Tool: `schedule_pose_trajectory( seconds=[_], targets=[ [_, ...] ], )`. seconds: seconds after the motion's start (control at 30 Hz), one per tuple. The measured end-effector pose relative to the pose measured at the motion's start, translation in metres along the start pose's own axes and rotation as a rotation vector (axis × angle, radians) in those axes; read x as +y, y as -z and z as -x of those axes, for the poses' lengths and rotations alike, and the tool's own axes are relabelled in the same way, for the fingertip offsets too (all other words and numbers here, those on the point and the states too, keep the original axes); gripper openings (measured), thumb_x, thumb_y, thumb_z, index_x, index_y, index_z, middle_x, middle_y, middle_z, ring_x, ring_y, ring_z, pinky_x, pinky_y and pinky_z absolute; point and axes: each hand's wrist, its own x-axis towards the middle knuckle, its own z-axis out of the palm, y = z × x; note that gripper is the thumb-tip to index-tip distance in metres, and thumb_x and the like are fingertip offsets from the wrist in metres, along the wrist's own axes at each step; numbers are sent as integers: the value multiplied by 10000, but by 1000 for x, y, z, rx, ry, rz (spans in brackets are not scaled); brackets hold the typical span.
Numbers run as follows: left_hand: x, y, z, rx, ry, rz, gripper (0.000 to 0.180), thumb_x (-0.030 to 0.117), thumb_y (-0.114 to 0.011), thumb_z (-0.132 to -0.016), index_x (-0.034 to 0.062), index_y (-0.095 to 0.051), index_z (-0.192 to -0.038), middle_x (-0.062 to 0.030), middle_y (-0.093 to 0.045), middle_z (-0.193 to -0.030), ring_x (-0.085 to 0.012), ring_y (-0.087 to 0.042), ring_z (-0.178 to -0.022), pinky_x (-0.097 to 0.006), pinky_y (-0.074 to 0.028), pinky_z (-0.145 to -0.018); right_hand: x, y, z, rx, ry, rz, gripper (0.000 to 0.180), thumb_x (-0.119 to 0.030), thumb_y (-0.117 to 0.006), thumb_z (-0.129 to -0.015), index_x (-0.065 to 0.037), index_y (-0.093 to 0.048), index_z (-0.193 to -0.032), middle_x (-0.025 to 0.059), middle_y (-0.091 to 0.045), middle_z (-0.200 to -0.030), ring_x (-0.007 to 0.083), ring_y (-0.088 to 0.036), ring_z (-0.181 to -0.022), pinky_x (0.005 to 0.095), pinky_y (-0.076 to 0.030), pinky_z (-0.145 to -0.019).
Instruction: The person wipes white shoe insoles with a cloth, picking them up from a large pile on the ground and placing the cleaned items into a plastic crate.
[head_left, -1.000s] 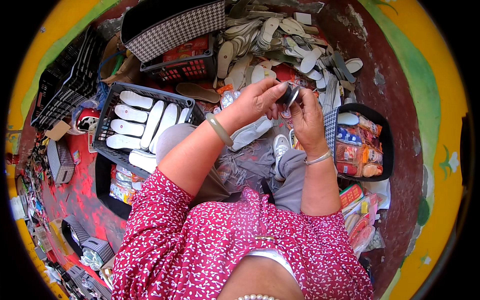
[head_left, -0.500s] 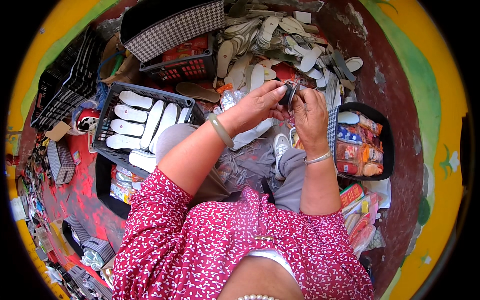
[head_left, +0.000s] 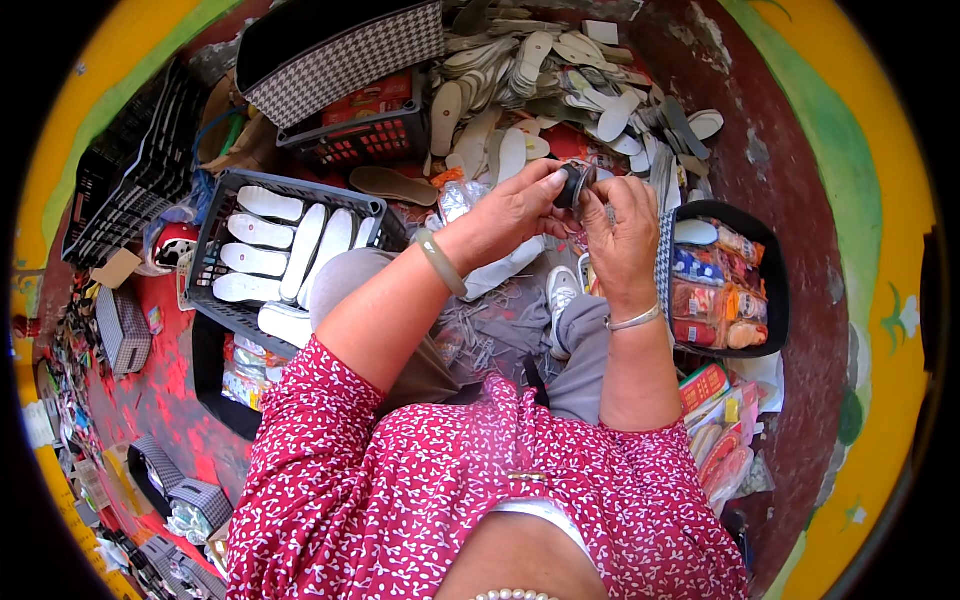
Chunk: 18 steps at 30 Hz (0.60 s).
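Out in front of me, both hands meet at a small dark spool-like thing (head_left: 573, 187) with a round black body and a thin disc-shaped rim. My left hand (head_left: 526, 203) grips its left side, the thumb lying along the top. On the other side, the fingers of my right hand (head_left: 623, 220) pinch the disc's edge; part of the grip is hidden behind the fingers. A pale bangle circles my left wrist and a silver one my right. Below the hands, a white insole-shaped piece (head_left: 505, 268) lies near my knees.
To the left, a dark plastic crate (head_left: 212, 282) holds white insoles. A large heap of insoles (head_left: 535, 58) lies ahead. At right stands a black-lined bin (head_left: 772, 300) with packaged goods. A houndstooth box (head_left: 345, 62) sits on another crate (head_left: 370, 135) at the back left.
The dark spool-like thing has turned a little, so its disc faces differently. My hands have shifted very slightly left and stay closed on it.
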Motion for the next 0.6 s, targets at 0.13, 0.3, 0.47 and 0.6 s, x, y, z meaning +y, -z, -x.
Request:
schedule_pose_trajectory(
  seconds=[0.13, 0.3, 0.47, 0.6],
  targets=[
    [2, 3, -1, -23, 3, 2, 322, 253, -391, -987, 50, -416, -1236, -63, -549, -1039, -135, -550, -857, -290, -486, -764, -1, -3, 0, 83, -69, -182, 169, -189, -670, -780, -54, -592, -846, 66, -598, -854, 264, -526, -826, 373, -401, -755],
    [-1, 3, 0, -15, -18, -18, 338, 268, -390, -988, 49, -415, -1244, -73, -547, -1033, -140, -545, -860, -291, -484, -768, 0, 0, 0, -5, -119, -165, 188, -162, -680, -765, -50, -603, -896, 70, -603, -864, 248, -541, -828, 362, -410, -769],
    [-2, 3, -3, -10, -11, 7, 338, 263, -386, -988, 47, -411, -1247, -71, -546, -1025, -141, -545, -859, -295, -482, -771, -5, -6, 2, 98, -274, -475, 195, -167, -698, -755, -41, -616, -879, 60, -607, -822, 233, -544, -817, 340, -425, -736],
    [-1, 3, -1, -26, -35, -37, 350, 272, -390, -986, 42, -408, -1248, -68, -547, -1012, -142, -547, -856, -296, -479, -768, 0, -1, 0, 16, -186, -261, 210, -137, -711, -745, -30, -619, -900, 71, -605, -871, 220, -553, -845, 327, -441, -749]
  ],
)
